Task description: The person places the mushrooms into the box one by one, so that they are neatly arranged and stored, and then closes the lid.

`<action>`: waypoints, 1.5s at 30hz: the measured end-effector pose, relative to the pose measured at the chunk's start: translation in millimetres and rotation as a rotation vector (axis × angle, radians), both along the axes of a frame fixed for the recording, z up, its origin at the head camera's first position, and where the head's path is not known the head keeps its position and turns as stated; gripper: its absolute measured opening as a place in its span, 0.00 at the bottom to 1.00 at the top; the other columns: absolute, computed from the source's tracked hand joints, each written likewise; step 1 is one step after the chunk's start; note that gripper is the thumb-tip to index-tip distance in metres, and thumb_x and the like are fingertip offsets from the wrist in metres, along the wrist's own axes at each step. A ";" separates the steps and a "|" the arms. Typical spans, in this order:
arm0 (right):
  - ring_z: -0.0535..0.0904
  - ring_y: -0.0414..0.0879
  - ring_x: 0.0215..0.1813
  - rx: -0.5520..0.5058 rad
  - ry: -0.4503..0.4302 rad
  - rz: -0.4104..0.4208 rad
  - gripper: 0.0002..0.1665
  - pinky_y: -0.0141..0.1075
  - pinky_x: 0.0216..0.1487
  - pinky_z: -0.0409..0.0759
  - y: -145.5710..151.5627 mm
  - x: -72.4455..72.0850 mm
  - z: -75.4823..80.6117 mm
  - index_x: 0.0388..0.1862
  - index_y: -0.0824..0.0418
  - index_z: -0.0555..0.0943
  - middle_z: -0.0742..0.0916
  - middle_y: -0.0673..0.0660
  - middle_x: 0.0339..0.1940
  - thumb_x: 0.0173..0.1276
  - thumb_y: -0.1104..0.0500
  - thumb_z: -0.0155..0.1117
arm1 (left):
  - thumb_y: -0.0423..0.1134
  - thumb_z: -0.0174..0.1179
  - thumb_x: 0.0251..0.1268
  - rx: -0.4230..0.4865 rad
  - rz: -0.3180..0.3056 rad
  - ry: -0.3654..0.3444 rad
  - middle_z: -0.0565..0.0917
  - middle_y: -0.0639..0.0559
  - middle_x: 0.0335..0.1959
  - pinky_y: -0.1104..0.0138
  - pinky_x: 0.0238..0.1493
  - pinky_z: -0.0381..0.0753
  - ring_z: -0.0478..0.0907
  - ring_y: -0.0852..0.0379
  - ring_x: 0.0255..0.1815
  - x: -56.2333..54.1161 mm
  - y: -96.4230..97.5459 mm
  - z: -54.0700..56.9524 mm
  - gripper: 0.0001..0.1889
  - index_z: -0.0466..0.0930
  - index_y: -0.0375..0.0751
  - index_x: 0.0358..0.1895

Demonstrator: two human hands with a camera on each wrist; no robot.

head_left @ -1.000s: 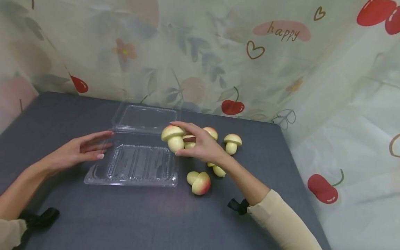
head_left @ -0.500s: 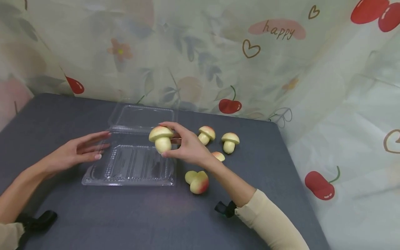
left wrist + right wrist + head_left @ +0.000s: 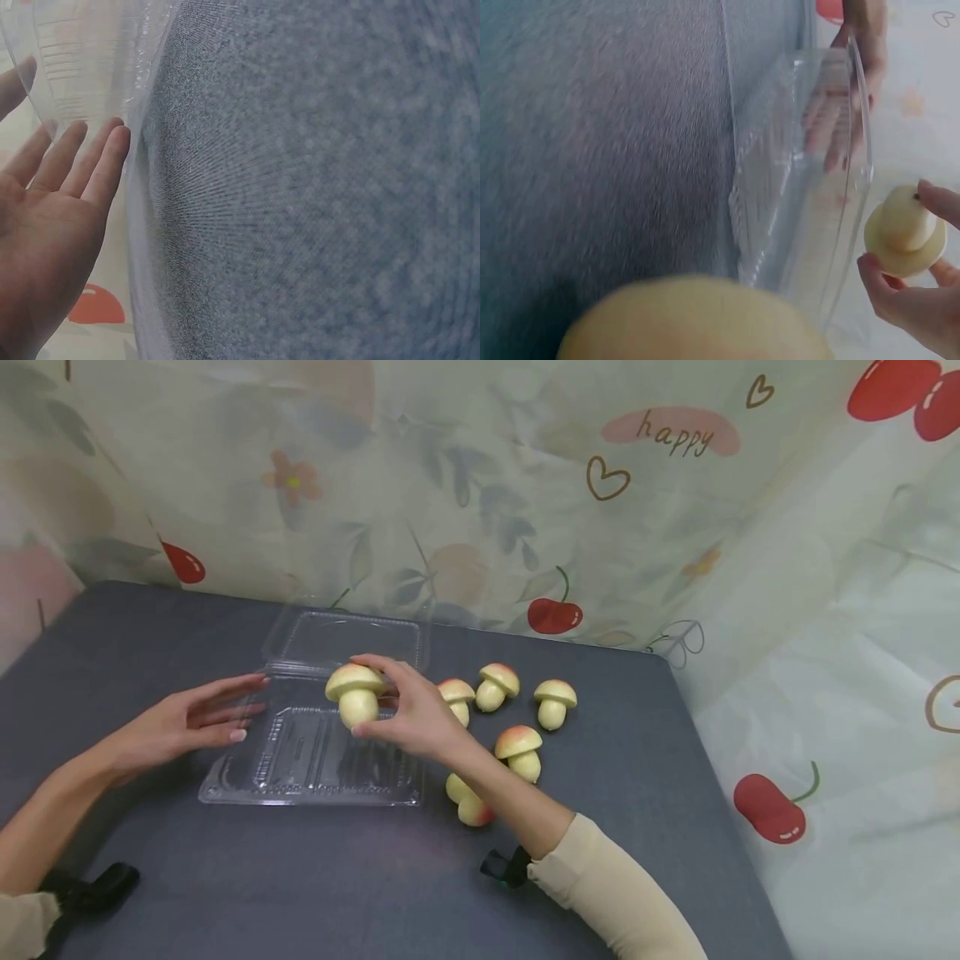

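Observation:
My right hand (image 3: pixel 412 710) pinches a yellow toy mushroom (image 3: pixel 357 693) with a reddish cap top, its stem pointing down, above a clear plastic clamshell box (image 3: pixel 311 752). In the right wrist view the same mushroom (image 3: pixel 906 229) sits between thumb and fingertips, beside the box wall. My left hand (image 3: pixel 183 722) is at the box's left side with its fingers extended. The left wrist view shows these fingers (image 3: pixel 105 169) against or very close to the clear wall; contact is hard to tell. The box's lid (image 3: pixel 348 643) lies folded back behind it.
Several more toy mushrooms lie to the right of the box on the dark grey table (image 3: pixel 360 885), among them an upright mushroom (image 3: pixel 555 703) and a tipped one (image 3: pixel 467 802) partly behind my right forearm. A printed curtain (image 3: pixel 480 485) hangs behind the table.
My right hand has carried the mushroom leftward, from the box's right edge to above its middle, uncovering mushrooms on the table. My left hand has stayed at the box's left side.

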State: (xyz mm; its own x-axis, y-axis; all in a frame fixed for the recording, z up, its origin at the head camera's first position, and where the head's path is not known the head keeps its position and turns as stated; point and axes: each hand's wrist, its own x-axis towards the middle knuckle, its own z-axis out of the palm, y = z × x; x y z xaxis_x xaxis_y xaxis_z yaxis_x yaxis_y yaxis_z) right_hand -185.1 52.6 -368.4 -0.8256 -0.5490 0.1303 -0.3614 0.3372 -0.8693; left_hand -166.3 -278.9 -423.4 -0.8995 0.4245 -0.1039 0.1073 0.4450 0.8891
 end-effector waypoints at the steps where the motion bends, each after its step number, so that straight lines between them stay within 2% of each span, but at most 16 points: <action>1: 0.79 0.44 0.57 0.006 -0.006 0.000 0.48 0.33 0.57 0.80 -2.5 0.4 -0.7 0.73 0.52 0.69 0.74 0.54 0.66 0.54 0.66 0.79 | 0.39 0.63 0.70 -0.001 0.001 -0.001 0.55 0.37 0.78 0.75 0.51 0.79 0.64 0.38 0.72 -0.1 0.1 0.0 0.41 0.49 0.45 0.80; 2: 0.79 0.45 0.57 0.009 -0.012 -0.001 0.48 0.32 0.56 0.80 -4.9 0.7 -1.3 0.73 0.52 0.69 0.74 0.54 0.66 0.54 0.66 0.79 | 0.39 0.63 0.70 -0.001 0.001 0.000 0.55 0.38 0.78 0.75 0.51 0.79 0.63 0.38 0.72 -0.4 0.1 -0.2 0.41 0.49 0.45 0.80; 6: 0.80 0.45 0.57 0.044 -0.027 -0.003 0.47 0.29 0.55 0.80 -12.7 2.8 -2.9 0.73 0.52 0.69 0.74 0.55 0.65 0.55 0.66 0.79 | 0.39 0.63 0.69 0.009 -0.002 0.003 0.55 0.37 0.78 0.76 0.51 0.78 0.69 0.64 0.69 -0.4 -0.8 -1.8 0.41 0.50 0.46 0.80; 9: 0.81 0.45 0.55 0.061 -0.026 -0.001 0.48 0.28 0.54 0.80 -18.1 4.4 -3.4 0.73 0.54 0.68 0.74 0.56 0.65 0.55 0.66 0.79 | 0.38 0.63 0.70 0.031 -0.019 0.014 0.54 0.36 0.78 0.76 0.52 0.78 0.66 0.80 0.62 0.2 -1.9 -3.4 0.41 0.50 0.45 0.80; 14: 0.81 0.43 0.52 0.084 0.006 -0.018 0.47 0.27 0.51 0.80 -27.8 6.1 -4.8 0.72 0.56 0.68 0.76 0.55 0.64 0.54 0.65 0.80 | 0.37 0.63 0.70 0.061 -0.033 0.022 0.55 0.35 0.77 0.75 0.51 0.80 0.66 0.82 0.61 1.0 -2.4 -4.8 0.40 0.50 0.46 0.80; 20: 0.79 0.38 0.47 0.117 0.000 -0.027 0.46 0.24 0.46 0.80 -39.6 7.1 -10.7 0.71 0.53 0.70 0.78 0.54 0.59 0.53 0.62 0.81 | 0.34 0.61 0.71 0.083 -0.049 0.025 0.55 0.35 0.77 0.74 0.51 0.80 0.67 0.81 0.61 3.0 -5.5 -7.0 0.40 0.50 0.45 0.80; 22: 0.80 0.40 0.47 0.136 0.008 -0.041 0.46 0.22 0.44 0.79 -43.3 6.7 -12.6 0.70 0.52 0.71 0.79 0.53 0.57 0.53 0.60 0.82 | 0.35 0.61 0.71 0.075 -0.045 0.023 0.55 0.35 0.77 0.74 0.51 0.80 0.67 0.81 0.61 3.3 -5.5 -7.2 0.40 0.50 0.45 0.80; 25: 0.81 0.41 0.47 0.187 0.045 -0.066 0.47 0.22 0.42 0.76 -48.5 5.2 -14.6 0.70 0.51 0.71 0.81 0.50 0.56 0.51 0.57 0.83 | 0.36 0.62 0.71 0.071 -0.039 0.014 0.55 0.35 0.77 0.74 0.51 0.80 0.67 0.82 0.61 3.1 -4.9 -7.1 0.40 0.50 0.45 0.80; 29: 0.79 0.37 0.48 0.262 0.089 -0.096 0.47 0.23 0.43 0.73 -56.6 2.4 -16.9 0.69 0.48 0.72 0.82 0.46 0.56 0.49 0.52 0.84 | 0.36 0.62 0.71 0.060 -0.031 0.010 0.55 0.35 0.77 0.74 0.51 0.80 0.67 0.82 0.61 2.8 -4.5 -6.8 0.40 0.50 0.45 0.80; 36: 0.78 0.35 0.47 0.311 0.076 -0.141 0.47 0.24 0.41 0.72 -68.1 -1.6 -21.9 0.68 0.47 0.73 0.85 0.46 0.55 0.48 0.51 0.84 | 0.36 0.62 0.70 0.069 -0.038 0.012 0.56 0.36 0.77 0.74 0.51 0.80 0.67 0.81 0.61 0.0 -3.6 -5.8 0.40 0.51 0.46 0.80; 45: 0.78 0.34 0.46 0.393 0.045 -0.138 0.48 0.25 0.40 0.73 -77.9 -5.8 -23.7 0.69 0.44 0.72 0.84 0.42 0.53 0.49 0.48 0.84 | 0.35 0.62 0.70 0.070 -0.046 0.021 0.57 0.38 0.77 0.73 0.50 0.81 0.68 0.81 0.60 -1.9 -1.4 -2.8 0.39 0.51 0.44 0.80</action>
